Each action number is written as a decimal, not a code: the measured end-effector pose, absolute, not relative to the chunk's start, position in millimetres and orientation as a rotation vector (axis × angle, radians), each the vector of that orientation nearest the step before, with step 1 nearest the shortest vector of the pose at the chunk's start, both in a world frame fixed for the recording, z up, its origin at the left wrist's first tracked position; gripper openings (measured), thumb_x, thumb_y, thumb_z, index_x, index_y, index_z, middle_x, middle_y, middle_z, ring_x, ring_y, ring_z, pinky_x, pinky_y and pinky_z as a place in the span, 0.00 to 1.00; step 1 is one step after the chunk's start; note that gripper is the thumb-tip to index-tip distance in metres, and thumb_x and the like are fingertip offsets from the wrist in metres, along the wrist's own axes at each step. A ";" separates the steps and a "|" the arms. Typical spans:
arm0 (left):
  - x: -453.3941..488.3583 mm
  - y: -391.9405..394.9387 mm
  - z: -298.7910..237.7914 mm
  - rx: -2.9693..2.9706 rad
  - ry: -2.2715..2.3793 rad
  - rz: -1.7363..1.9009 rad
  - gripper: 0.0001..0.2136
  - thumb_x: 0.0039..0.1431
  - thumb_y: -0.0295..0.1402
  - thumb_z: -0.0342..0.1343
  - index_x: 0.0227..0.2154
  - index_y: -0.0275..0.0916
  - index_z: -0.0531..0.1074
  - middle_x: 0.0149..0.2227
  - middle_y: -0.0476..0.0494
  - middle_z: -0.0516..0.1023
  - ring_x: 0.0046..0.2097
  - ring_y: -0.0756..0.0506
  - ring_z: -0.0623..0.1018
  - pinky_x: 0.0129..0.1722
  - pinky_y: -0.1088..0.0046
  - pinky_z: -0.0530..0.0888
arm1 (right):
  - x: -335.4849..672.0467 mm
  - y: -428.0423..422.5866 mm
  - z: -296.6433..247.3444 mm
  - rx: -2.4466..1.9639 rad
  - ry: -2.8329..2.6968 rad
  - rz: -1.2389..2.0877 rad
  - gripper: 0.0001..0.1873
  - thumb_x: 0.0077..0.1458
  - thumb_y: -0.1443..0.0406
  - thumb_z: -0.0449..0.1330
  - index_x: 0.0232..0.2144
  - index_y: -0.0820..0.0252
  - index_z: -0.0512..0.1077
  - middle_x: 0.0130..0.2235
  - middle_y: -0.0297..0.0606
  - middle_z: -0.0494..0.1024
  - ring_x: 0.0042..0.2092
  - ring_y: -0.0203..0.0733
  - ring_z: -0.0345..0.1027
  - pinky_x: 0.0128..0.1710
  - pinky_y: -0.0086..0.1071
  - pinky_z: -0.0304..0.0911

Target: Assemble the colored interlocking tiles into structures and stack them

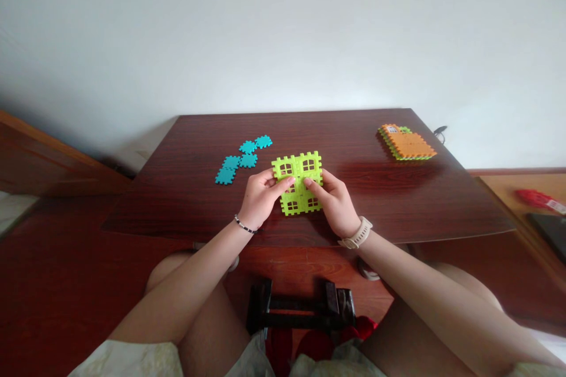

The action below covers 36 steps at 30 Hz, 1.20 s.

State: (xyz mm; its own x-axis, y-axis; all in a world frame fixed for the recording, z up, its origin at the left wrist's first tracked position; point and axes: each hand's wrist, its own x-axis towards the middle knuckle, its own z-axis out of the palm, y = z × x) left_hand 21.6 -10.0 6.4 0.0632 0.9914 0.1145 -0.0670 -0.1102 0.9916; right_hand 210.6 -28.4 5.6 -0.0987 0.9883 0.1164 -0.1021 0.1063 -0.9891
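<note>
Between my two hands is a lime-green panel of joined window tiles [301,207], with notched edges and cut-out panes. It is held up over the front middle of the table, tilted toward me. My left hand [262,193] grips its left edge, thumb across the front and fingers behind. On the opposite edge, my right hand [332,195] pinches it the same way. Both thumbs rest near the panel's middle row and cover parts of it. The fingers behind the panel are mostly hidden.
Several teal jigsaw-edged tiles [231,162] lie in a stepped chain at left on the dark wooden table [354,129]. A stack of orange and green tiles [407,144] sits at the back right. A pale wall [283,29] stands behind the table.
</note>
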 end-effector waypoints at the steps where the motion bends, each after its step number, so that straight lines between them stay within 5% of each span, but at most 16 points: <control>1: 22.1 -10.2 5.8 1.267 1.056 1.269 0.20 0.54 0.47 0.76 0.43 0.38 0.85 0.43 0.38 0.88 0.41 0.41 0.85 0.42 0.65 0.81 | 210.4 -28.5 4.9 -1.002 -1.262 1.252 0.17 0.64 0.50 0.69 0.46 0.53 0.81 0.44 0.38 0.85 0.41 0.46 0.77 0.42 0.40 0.73; 7: 29.5 -11.2 2.6 1.220 1.019 1.243 0.18 0.57 0.46 0.73 0.44 0.39 0.84 0.45 0.39 0.87 0.45 0.41 0.84 0.47 0.65 0.80 | 210.6 -24.1 -1.5 -0.973 -1.178 1.297 0.17 0.66 0.49 0.68 0.49 0.51 0.80 0.46 0.39 0.85 0.44 0.48 0.79 0.45 0.42 0.75; 12: 28.3 -8.3 -0.4 1.290 1.075 1.155 0.15 0.59 0.45 0.72 0.39 0.38 0.84 0.39 0.41 0.86 0.38 0.45 0.81 0.37 0.70 0.76 | 213.2 -18.9 -3.6 -0.963 -1.159 1.268 0.18 0.65 0.50 0.68 0.51 0.50 0.78 0.50 0.40 0.85 0.48 0.49 0.79 0.49 0.44 0.76; 25: 25.7 -11.6 1.2 1.256 1.083 1.242 0.15 0.56 0.43 0.74 0.39 0.38 0.84 0.38 0.42 0.86 0.37 0.44 0.81 0.36 0.69 0.77 | 211.9 -24.1 4.6 -1.001 -1.247 1.270 0.18 0.59 0.52 0.73 0.45 0.54 0.79 0.45 0.40 0.86 0.43 0.47 0.78 0.44 0.42 0.75; 36: 30.0 -9.0 -6.0 1.193 0.999 1.212 0.16 0.58 0.44 0.73 0.43 0.39 0.84 0.43 0.41 0.86 0.44 0.43 0.82 0.48 0.66 0.78 | 215.5 -18.9 -0.1 -1.034 -1.206 1.221 0.18 0.61 0.49 0.71 0.45 0.53 0.80 0.46 0.39 0.86 0.43 0.47 0.77 0.46 0.42 0.74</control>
